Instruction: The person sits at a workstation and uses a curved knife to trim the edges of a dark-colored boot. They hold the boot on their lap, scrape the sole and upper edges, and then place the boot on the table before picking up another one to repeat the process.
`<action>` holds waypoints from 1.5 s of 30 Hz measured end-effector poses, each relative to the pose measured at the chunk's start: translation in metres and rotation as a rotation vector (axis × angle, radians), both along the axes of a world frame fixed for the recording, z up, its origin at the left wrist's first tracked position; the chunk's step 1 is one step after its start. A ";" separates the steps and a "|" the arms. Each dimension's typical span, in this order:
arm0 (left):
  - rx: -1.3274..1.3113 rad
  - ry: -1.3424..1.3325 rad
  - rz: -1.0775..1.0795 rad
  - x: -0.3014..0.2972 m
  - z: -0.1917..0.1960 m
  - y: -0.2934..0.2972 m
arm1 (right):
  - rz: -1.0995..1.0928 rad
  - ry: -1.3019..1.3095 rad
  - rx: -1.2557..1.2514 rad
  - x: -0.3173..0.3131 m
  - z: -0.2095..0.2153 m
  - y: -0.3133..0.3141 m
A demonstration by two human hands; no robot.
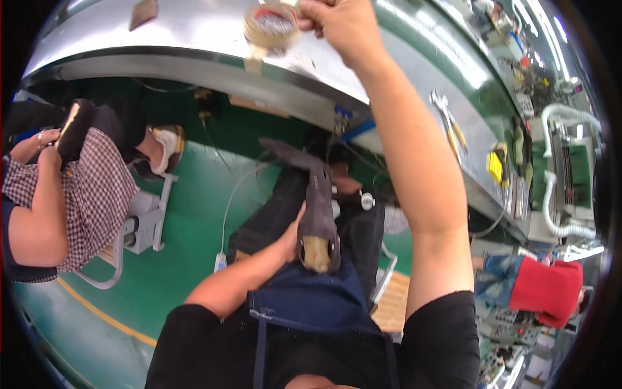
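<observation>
Across my lap lies a dark grey boot (pixel 319 201), its long shaft toward me and a beige form (pixel 317 253) showing in the shaft's opening. My left hand (pixel 295 238) is wrapped against the shaft's left side, its fingers partly hidden by the boot. Stretched far forward over the metal workbench (pixel 194 29), my right hand (pixel 334 23) pinches the edge of a roll of tan adhesive tape (pixel 271 27) between thumb and fingers. A short end of tape (pixel 254 63) hangs from the roll near the bench's front edge.
A small brown block (pixel 144 13) lies on the bench at far left. Pliers (pixel 447 120) and a yellow item (pixel 495 165) lie to the right. A seated co-worker (pixel 97 188) handles a dark shoe at left. A person in red (pixel 547 292) stands at right.
</observation>
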State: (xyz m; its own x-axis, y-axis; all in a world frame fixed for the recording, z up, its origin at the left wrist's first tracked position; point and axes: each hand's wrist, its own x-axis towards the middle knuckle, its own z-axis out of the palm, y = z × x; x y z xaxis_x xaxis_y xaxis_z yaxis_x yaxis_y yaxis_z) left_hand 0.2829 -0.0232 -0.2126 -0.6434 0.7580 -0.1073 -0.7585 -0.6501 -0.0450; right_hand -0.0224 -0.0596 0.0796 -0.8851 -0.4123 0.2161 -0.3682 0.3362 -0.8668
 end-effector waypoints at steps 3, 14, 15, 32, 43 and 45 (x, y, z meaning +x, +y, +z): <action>-0.134 0.018 0.038 0.005 0.008 0.004 | -0.044 -0.220 -0.066 0.062 0.008 0.057; -0.469 0.067 0.047 0.016 0.044 0.043 | -0.298 -0.518 -0.245 0.282 -0.057 0.253; -0.517 0.091 0.041 0.017 0.044 0.048 | -0.306 -0.516 -0.266 0.293 -0.060 0.261; -0.868 0.223 -0.067 0.022 0.089 0.074 | -0.216 -0.326 -0.186 0.321 -0.069 0.288; -0.910 0.177 -0.134 0.021 0.103 0.074 | -0.204 -0.152 0.059 0.317 -0.060 0.285; -0.925 0.211 -0.125 0.023 0.109 0.074 | -0.176 -0.082 0.125 0.315 -0.056 0.283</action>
State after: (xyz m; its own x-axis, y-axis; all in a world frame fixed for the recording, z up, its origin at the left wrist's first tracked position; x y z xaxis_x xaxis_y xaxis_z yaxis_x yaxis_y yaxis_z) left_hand 0.3055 0.0507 -0.1034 -0.6379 0.4955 -0.5895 -0.7587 -0.2734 0.5913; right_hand 0.2923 0.2234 0.0238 -0.9582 -0.2692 0.0973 -0.2244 0.4952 -0.8393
